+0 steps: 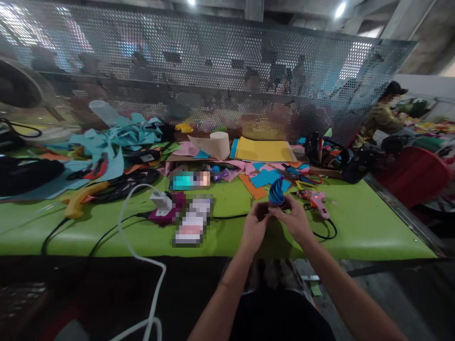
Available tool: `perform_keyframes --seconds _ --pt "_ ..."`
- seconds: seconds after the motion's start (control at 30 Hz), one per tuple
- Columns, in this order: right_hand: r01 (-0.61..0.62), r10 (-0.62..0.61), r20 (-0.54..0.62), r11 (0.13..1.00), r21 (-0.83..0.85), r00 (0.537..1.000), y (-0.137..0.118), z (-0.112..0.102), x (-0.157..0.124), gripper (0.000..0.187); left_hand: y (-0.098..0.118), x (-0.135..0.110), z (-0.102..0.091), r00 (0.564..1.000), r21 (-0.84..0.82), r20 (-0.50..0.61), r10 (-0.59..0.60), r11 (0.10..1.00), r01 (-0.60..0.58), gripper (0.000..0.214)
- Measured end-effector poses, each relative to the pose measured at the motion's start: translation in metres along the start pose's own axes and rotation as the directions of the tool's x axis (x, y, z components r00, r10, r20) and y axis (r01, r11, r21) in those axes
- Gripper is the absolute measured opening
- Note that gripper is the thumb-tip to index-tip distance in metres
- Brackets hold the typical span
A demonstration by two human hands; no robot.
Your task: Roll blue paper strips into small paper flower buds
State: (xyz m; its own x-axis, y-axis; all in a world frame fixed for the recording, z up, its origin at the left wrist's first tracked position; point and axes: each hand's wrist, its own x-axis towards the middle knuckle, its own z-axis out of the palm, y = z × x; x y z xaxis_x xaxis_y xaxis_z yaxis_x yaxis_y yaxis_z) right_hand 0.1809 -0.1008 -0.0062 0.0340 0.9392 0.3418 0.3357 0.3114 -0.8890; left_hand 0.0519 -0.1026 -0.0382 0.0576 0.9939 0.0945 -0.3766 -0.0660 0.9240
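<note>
My left hand (254, 226) and my right hand (295, 219) meet over the green table (362, 227), near its front edge. Together they hold a small blue rolled foam piece (276, 192), shaped like a cone or bud, which stands up above my fingers. Both hands pinch its lower end. A pink glue gun (317, 200) lies just right of my right hand, its black cord (325, 234) curling on the table.
Coloured foam scraps (265, 179) and yellow sheets (263, 150) cover the far side. A white tape roll (219, 143), a yellow glue gun (80, 198), scissors (93, 169), a white charger with cable (161, 201) lie left. A perforated metal screen (213, 71) backs the table; a person (382, 118) sits far right.
</note>
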Motion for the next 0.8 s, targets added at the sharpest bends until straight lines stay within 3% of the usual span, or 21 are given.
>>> perform_keyframes --seconds 0.2,0.3,0.43,0.6,0.8 --pt "-0.089 0.089 0.005 0.991 0.100 0.996 0.001 -0.013 0.016 0.030 0.000 -0.002 -0.004 0.994 0.069 -0.107 0.019 0.998 -0.012 0.041" --pt "-0.082 0.076 0.046 0.984 0.161 0.996 -0.002 -0.019 0.029 0.028 0.002 -0.004 -0.006 0.994 0.092 -0.105 0.020 0.996 -0.010 0.039" --pt "-0.054 0.054 0.007 0.985 0.167 0.999 -0.007 -0.027 0.056 0.030 0.003 -0.005 -0.007 0.996 0.087 -0.085 0.010 0.996 -0.002 0.039" --pt "-0.051 0.060 -0.058 0.990 0.132 0.997 -0.002 -0.033 0.104 0.032 0.005 -0.007 -0.007 0.997 0.042 -0.073 -0.040 0.998 0.043 0.037" --pt "-0.132 0.131 -0.192 0.991 0.008 0.973 0.017 -0.035 0.190 0.032 0.005 -0.009 -0.010 0.995 0.003 -0.020 -0.100 0.995 0.100 0.041"
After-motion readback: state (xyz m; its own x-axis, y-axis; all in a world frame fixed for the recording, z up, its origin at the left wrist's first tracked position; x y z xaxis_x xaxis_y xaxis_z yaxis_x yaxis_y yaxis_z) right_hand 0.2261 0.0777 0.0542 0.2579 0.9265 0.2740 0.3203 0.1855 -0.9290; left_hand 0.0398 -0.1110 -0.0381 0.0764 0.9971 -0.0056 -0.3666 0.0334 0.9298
